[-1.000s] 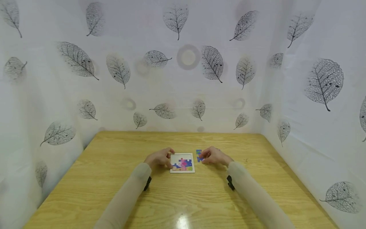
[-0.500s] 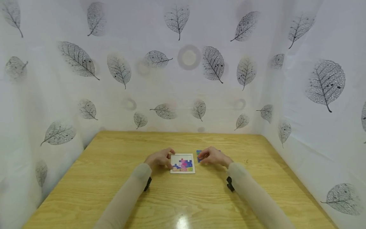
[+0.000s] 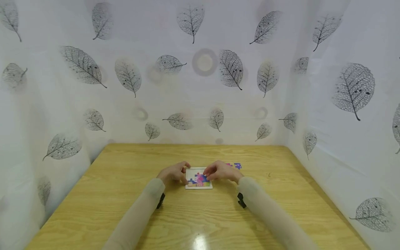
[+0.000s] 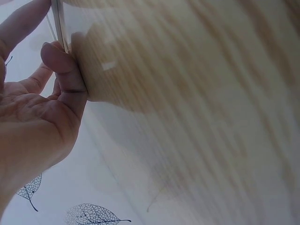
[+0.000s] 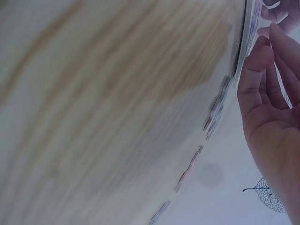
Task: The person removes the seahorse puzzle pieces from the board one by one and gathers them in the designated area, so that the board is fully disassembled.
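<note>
A square white puzzle tray (image 3: pixel 198 188) lies flat on the table, its lower part filled with joined pink, blue and green puzzle pieces (image 3: pixel 201 180). Thumb and a bent finger of my left hand (image 3: pixel 173 173) hold the tray by its left side; in the left wrist view the thumb (image 4: pixel 58 58) meets the tray's edge. Over the tray's right side, my right hand (image 3: pixel 220 171) pinches a small puzzle piece between thumb and fingertips. The piece is mostly hidden by the fingers. In the right wrist view the tips of thumb and finger (image 5: pixel 281 44) come together beside the tray edge.
Behind the right hand lie loose puzzle pieces, among them a purple-blue one (image 3: pixel 238 166). Their thin edges (image 5: pixel 190 168) line up in the right wrist view. The wooden table (image 3: pixel 200 215) is bordered by a leaf-patterned white curtain (image 3: pixel 200 97).
My right hand has moved left from the loose pieces to the tray's right side, a puzzle piece in its fingertips. The left hand has stayed at the tray.
</note>
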The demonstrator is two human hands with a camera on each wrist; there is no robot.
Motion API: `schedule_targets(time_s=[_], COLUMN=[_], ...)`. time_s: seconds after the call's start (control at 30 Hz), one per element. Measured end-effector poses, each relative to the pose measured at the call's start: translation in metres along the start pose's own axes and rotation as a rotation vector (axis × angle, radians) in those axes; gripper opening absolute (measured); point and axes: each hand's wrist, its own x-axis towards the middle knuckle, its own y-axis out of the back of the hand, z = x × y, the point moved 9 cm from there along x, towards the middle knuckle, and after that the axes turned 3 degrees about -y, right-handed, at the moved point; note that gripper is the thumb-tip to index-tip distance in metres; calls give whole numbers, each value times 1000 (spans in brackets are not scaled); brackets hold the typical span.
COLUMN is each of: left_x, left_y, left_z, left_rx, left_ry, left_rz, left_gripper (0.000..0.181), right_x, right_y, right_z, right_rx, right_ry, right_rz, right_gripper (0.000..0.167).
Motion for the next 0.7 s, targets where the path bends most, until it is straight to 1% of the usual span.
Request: schedule_targets(time_s=[0.1,0.23,0.43,0.6,0.7], left_x=[-1,0,-1,0,2], left_y=[1,1,2,3,2], left_z=[0,1,1,-1,-1], left_rx=[1,8,17,60,73], left_ry=[5,-5,-5,4,-1], left_rz=[3,0,-3,5,2], left_gripper=[74,74,73,72,71], right_x=[5,9,15,18,18], right_y=[-7,-12,-17,-19,-20], right_z=[-8,-17,-21,-19,-20], right_rx=[-1,-15,-40,-26,-20], right_ry=[32,60,48,13,6], right_rz=[-23,-23,-14,-20,-19], right_gripper=[21,22,25,28,28])
